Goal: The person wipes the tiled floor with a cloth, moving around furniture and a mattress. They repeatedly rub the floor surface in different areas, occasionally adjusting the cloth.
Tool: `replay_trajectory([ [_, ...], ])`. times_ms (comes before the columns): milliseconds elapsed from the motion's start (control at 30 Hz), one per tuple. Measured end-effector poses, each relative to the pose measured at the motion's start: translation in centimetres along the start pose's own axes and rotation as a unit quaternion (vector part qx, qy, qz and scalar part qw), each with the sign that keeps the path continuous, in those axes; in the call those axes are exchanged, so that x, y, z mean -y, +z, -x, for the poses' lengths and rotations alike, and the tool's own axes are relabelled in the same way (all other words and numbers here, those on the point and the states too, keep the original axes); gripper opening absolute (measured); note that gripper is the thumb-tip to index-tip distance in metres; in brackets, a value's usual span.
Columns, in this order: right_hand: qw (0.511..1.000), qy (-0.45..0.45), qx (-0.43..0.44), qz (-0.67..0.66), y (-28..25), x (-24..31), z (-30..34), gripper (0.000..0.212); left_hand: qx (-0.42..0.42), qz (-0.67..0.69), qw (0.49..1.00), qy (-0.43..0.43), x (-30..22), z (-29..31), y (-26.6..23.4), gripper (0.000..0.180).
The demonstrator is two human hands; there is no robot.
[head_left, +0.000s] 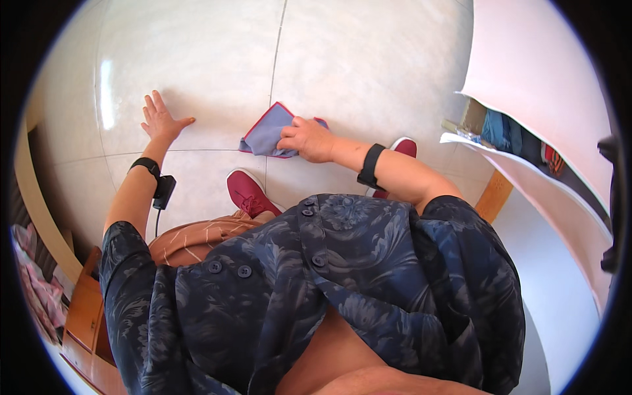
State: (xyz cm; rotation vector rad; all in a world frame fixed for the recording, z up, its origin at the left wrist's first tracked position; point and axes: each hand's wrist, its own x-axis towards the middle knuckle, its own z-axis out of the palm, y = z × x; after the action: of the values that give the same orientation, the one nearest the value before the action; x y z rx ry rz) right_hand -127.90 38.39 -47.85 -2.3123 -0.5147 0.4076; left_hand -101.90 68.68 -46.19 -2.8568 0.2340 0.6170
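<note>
A grey-blue cleaning cloth (270, 130) with red edging hangs or lies partly folded above the pale tiled floor (197, 59); whether it touches the tiles I cannot tell. My right hand (308, 139) grips its right part, the fingers curled over the fabric. Off to the left, my left hand (160, 120) is stretched out with spread fingers and holds nothing. A black strap with a small black box (164, 192) and a cable is on my left forearm, and another black band (371, 164) circles my right one.
My red shoes (249, 191) stand just below the cloth. On the right, a white curtain-like cover (533, 66) parts over a shelf with folded clothes (503, 131). A wooden drawer unit (84, 306) and pink patterned fabric (39, 289) are at the lower left.
</note>
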Motion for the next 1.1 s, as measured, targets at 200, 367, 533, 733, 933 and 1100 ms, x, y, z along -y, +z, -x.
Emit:
replay_trajectory([
  [200, 0.958, 0.040, -0.281, 0.050, -14.2, -15.4, -2.9, 0.054, 0.078, 0.080, 0.992, -0.057, 1.6, 1.8, 6.3, 0.129],
  [367, 0.822, 0.467, -0.282, 0.161, -22.5, -28.7, -4.9, 0.073, 0.164, 0.195, 0.967, -0.008, 3.6, 3.8, 9.1, 0.128],
  [533, 0.728, 0.583, -0.328, 0.149, -19.9, -30.6, -8.9, 0.064, 0.192, 0.072, 0.978, -0.023, 3.9, 0.0, 4.6, 0.124],
  [733, 0.691, 0.591, -0.357, 0.215, -17.1, -29.1, -11.3, 0.060, 0.097, 0.046, 0.994, -0.030, 4.1, -1.6, 5.6, 0.123],
  [933, 0.691, 0.557, -0.393, 0.240, -16.5, -30.5, -10.2, 0.058, 0.110, 0.023, 0.993, -0.022, 4.9, -2.6, 6.3, 0.121],
  [1100, 0.718, 0.513, -0.394, 0.259, -16.9, -30.0, -10.7, 0.055, 0.071, 0.014, 0.997, -0.001, 4.9, -2.6, 7.2, 0.120],
])
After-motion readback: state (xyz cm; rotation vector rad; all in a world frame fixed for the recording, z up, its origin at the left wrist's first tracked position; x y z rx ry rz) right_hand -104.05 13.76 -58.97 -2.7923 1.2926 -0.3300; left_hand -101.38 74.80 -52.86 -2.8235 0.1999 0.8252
